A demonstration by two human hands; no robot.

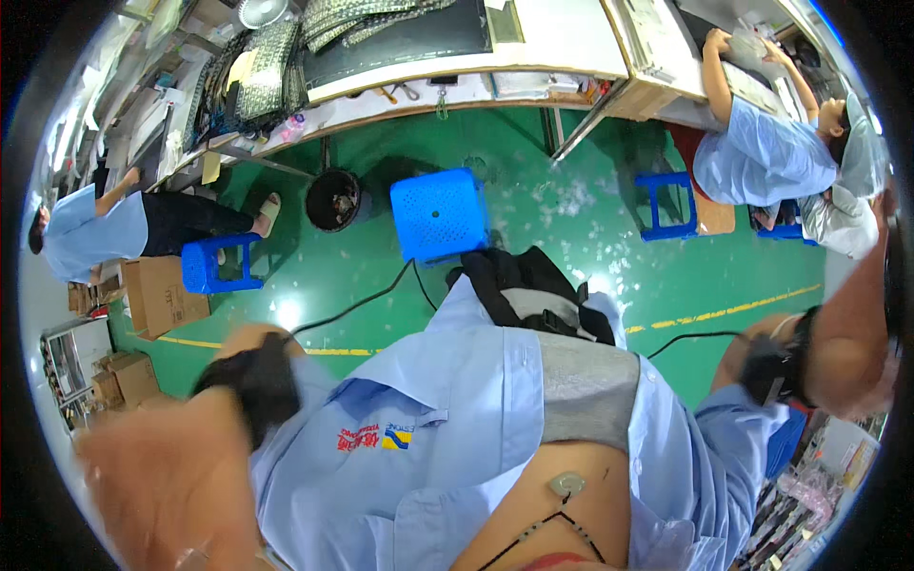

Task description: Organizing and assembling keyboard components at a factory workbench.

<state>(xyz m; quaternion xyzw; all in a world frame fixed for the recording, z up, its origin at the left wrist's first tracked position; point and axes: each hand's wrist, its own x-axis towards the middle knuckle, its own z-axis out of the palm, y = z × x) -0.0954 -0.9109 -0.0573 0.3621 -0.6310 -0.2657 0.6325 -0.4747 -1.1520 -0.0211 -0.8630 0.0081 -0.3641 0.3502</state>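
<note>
Blurred left hand raised close to camera, grip unreadable, right hand out of frame, blue plastic stool upright on green floor

Light blue work shirt, worn open over grey undershirt

Bright, even light; floor glare, blurred forearm, strong fisheye bending at edges.
</note>
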